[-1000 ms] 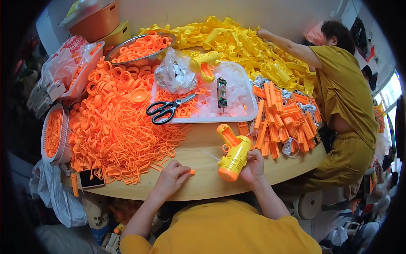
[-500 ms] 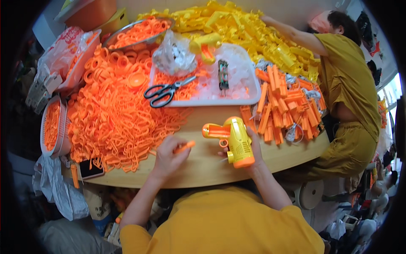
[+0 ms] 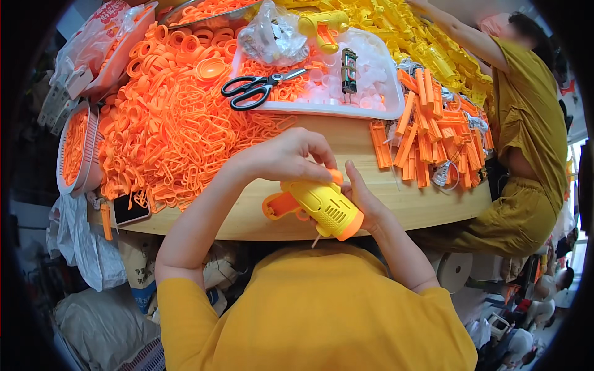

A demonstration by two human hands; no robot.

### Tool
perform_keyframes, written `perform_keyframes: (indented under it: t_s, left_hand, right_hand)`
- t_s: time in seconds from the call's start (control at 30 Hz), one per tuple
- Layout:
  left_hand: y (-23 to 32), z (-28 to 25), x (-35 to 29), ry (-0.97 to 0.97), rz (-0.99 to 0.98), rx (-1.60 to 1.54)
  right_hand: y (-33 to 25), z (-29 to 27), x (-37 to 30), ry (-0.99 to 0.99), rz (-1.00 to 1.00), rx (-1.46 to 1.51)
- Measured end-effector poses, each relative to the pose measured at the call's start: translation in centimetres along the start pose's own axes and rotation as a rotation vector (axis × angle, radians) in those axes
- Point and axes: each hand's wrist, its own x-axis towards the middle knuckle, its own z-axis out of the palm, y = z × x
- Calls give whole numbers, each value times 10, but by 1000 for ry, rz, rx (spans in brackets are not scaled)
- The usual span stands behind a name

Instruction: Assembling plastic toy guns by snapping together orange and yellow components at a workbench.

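Left hand pinched on a small, stubby orange plastic piece, right hand wrapped along the side of a yellow plastic toy body with a rounded barrel; its rear fingers are hidden behind the body. Head view, the only one: half a second ago the hands were apart with bare table between them, left holding the orange piece on its own. Now left has crossed over to the body and the piece is up at its upper end, by the right thumb. Reads as a switch from carrying to working the two parts together; can't tell if the piece is seated or only resting there, fingers cover the joint. Body has also been turned: it now lies aslant, held up over the near edge of the light wooden table, in front of the chest. Looks: glossy yellow shell, dark slotted vents, orange end ring facing down and right, hollow orange handle sticking out left, thin pale stem poking out below. Black-handled scissors lie well apart, across the white plastic tray's near edge.
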Motion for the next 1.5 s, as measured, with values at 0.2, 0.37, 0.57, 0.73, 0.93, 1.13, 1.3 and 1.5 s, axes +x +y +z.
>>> perform_keyframes:
  t_s: [0.2, 0.37, 0.57, 0.73, 0.93, 1.13, 1.3, 1.5]
  left_hand:
    - [2, -1, 7, -298, -94, 160]
    - [-12, 8, -15, -107, -129, -89]
    - [-24, 44, -26, 209, -293, -399]
    - [-24, 59, -31, 422, -224, -592]
    - [-28, 61, -36, 397, -182, -576]
    - [-44, 50, -37, 633, 11, -619]
    - [-31, 31, -52, 829, 67, -439]
    - [-59, 46, -65, 862, -3, -281]
  right_hand:
    - [3, -3, 10, -96, -6, -133]
    - [5, -5, 8, -163, -3, -134]
    - [6, -13, 5, -126, -8, -150]
    - [12, -7, 8, -43, -114, -228]
    - [14, -4, 6, -44, -149, -243]
    - [13, -19, 15, -43, -82, 183]
    - [-2, -19, 21, -51, -351, 183]
    - [3, -23, 31, -53, -368, 216]
